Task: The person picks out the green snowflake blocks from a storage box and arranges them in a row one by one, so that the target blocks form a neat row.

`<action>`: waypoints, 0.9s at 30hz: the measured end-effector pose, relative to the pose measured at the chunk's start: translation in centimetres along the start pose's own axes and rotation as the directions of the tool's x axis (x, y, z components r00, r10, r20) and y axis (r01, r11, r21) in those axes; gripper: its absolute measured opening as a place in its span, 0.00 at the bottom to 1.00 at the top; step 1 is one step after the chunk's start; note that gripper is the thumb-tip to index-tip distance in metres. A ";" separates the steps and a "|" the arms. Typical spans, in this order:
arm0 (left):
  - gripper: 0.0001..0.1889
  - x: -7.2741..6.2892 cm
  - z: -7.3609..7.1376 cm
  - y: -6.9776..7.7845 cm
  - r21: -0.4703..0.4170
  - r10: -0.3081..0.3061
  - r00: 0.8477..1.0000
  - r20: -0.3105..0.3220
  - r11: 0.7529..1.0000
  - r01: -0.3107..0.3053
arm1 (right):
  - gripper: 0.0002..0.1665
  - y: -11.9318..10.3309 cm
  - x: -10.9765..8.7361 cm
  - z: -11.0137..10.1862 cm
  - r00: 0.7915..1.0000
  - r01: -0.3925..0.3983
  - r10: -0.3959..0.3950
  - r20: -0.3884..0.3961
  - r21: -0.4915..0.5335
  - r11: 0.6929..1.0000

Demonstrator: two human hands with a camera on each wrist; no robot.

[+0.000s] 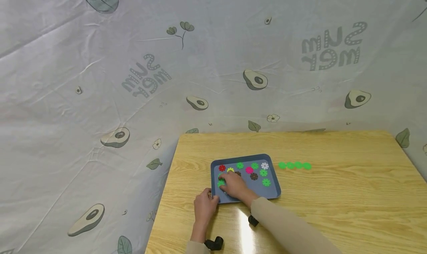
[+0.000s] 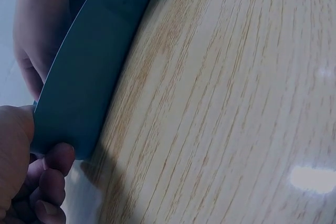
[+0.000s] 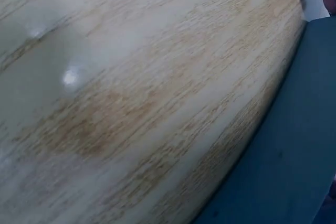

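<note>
A blue-grey tray point(image 1: 247, 199) lies on the table, holding green, red, yellow, pink, brown and white notched, flower-like discs. My left hand point(image 1: 205, 205) grips the tray's near left corner. The left wrist view shows the curled fingers point(image 2: 52, 182) against the tray's outer wall point(image 2: 89, 66). Over the left part of the tray is my right hand point(image 1: 235, 185), its thumb and forefinger on either side of a green disc point(image 1: 221, 182). Whether they pinch it is unclear. The right wrist view shows mostly the tray's side point(image 3: 283, 145), with the right fingers hidden behind it.
Several green discs point(image 1: 298, 165) form a row on the wooden table point(image 1: 333, 202), right of the tray. A printed cloth point(image 1: 220, 61) hangs behind the table and along its left side. Each wrist carries a black camera mount, such as the left one point(image 1: 215, 243).
</note>
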State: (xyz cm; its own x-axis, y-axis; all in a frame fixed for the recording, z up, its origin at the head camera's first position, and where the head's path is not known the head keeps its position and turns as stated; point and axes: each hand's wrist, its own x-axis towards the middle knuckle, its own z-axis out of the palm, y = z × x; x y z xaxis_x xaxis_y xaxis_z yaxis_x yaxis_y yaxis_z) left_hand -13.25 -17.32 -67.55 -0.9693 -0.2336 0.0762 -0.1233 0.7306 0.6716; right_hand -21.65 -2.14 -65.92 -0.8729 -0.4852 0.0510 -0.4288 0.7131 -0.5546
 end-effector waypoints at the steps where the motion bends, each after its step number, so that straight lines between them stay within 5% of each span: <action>1: 0.14 0.0 0.0 0.0 0.002 0.002 1.000 -0.002 1.000 -0.002 | 0.21 -0.1 0.0 0.0 1.000 0.002 -0.002 -0.006 -0.017 1.000; 21: 0.14 0.0 0.0 0.0 -0.005 0.007 1.000 -0.016 1.000 -0.007 | 0.15 -0.7 0.8 0.3 0.990 -0.043 0.061 0.125 -0.142 0.989; 27: 0.14 0.0 -0.2 0.2 -0.007 -0.004 1.000 -0.013 1.000 0.004 | 0.12 -0.9 0.7 0.0 0.993 -0.034 0.040 0.110 -0.059 0.998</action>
State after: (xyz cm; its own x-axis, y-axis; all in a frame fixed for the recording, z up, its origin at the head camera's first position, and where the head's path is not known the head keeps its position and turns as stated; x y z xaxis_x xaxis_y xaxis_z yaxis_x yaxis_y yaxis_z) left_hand -13.20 -17.34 -67.30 -0.9660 -0.2449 0.0832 -0.1255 0.7250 0.6772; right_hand -21.84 -3.15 -65.38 -0.8586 -0.5087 -0.0629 -0.4117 0.7576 -0.5065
